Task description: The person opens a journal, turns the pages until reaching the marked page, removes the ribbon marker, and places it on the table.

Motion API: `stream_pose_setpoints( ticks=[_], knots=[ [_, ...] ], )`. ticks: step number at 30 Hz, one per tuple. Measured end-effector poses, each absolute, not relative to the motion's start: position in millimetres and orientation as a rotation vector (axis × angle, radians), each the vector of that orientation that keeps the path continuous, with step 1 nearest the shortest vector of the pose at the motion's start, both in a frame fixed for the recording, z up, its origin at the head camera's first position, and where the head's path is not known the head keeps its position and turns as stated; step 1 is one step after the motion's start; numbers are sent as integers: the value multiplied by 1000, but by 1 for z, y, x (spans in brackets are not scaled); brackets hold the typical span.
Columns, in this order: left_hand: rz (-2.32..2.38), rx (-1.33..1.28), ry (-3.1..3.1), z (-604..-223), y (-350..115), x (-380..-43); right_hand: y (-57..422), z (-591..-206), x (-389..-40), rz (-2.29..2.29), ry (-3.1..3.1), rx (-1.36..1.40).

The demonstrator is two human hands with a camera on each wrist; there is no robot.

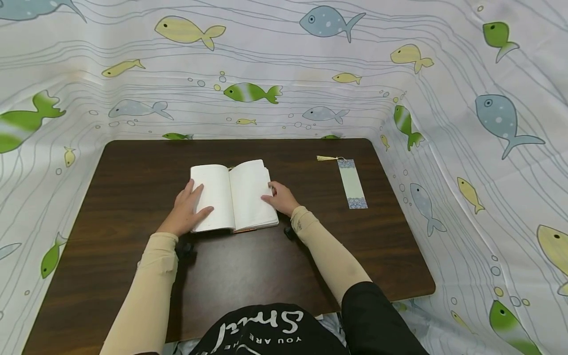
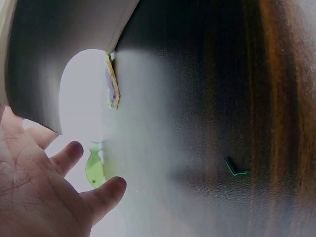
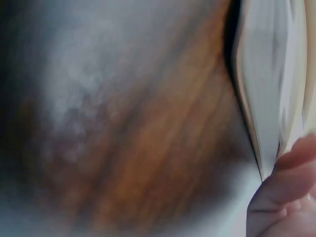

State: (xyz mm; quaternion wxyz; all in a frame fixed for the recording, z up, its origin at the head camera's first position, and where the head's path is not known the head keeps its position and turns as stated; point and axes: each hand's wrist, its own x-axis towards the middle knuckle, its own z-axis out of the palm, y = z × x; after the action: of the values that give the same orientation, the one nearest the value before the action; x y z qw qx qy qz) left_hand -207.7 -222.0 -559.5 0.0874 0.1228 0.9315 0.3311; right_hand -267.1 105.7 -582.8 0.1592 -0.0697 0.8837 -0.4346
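Observation:
An open book point(image 1: 253, 197) with blank white pages lies on the dark wooden table. My left hand point(image 1: 185, 209) rests at its left page, fingers spread along the outer edge and thumb over the paper. In the left wrist view that hand point(image 2: 54, 182) has its fingers extended beside the dark cover point(image 2: 39, 54). My right hand point(image 1: 281, 197) pinches the right page edge, thumb on top and fingers bent at the side. The right wrist view shows this hand point(image 3: 291, 192) at the page corner. A tasselled strip point(image 2: 112, 84) hangs from the book.
A pale bookmark point(image 1: 352, 182) with blue patterned ends and a yellow tassel lies to the right of the book on the table point(image 1: 248, 276). A white curtain point(image 1: 275, 54) printed with fish surrounds the table at the back and sides.

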Motion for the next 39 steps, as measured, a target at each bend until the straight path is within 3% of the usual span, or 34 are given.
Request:
stream_pose_setpoints(
  ticks=[17,39],
  knots=[
    [1002,365,2750,-558,-221,-206,101,-570,-260,-1142,2684,-137],
    [1001,367,2732,-556,-221,-206,105,-574,-261,-1423,2462,-35]
  ],
)
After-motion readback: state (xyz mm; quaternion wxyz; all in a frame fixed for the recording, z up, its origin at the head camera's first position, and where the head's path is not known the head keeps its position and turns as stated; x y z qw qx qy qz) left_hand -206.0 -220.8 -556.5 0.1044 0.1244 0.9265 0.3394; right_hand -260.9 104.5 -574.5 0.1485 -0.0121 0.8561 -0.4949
